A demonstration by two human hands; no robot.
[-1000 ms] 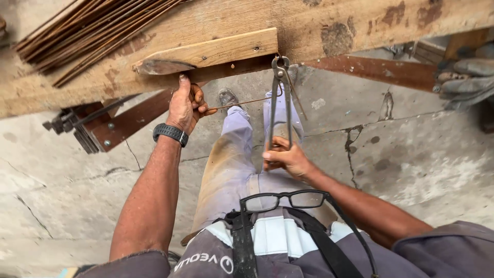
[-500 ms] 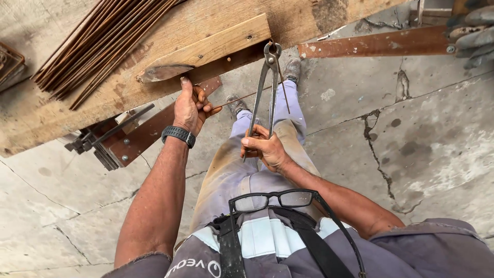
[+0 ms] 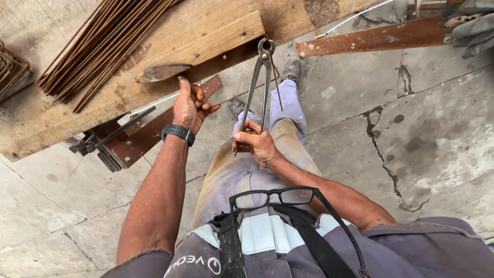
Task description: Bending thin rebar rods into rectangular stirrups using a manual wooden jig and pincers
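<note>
— Where did the pincers (image 3: pixel 260 87) lie from the right hand (image 3: pixel 256 144)?

— Straight ahead and up from it. Their long axis ran nearly upright in the head view, handles down in the fist, the head (image 3: pixel 265 49) up against the lower edge of the wooden plank (image 3: pixel 206 38) on the table (image 3: pixel 31 118).

— And the grip?

— The right hand was clenched round the ends of both long handles, arm bent in close over the lap. The pincer head looked closed on a bit of thin wire (image 3: pixel 277 77), though I couldn't be sure what it pinched.

— The left hand (image 3: pixel 191 105)?

— Further out and to the left, arm stretched nearly straight, fingers curled round a thin wire at the table's edge, thumb up against the plank. It was well apart from the pincer head; the right hand was the one in line with it.

— Anything beside?

— A bundle of rusty rods (image 3: pixel 103 46) lay on the table, and another person's gloved hand (image 3: pixel 471 25) rested on a rusty steel bar (image 3: pixel 370 38) at the far right.
</note>
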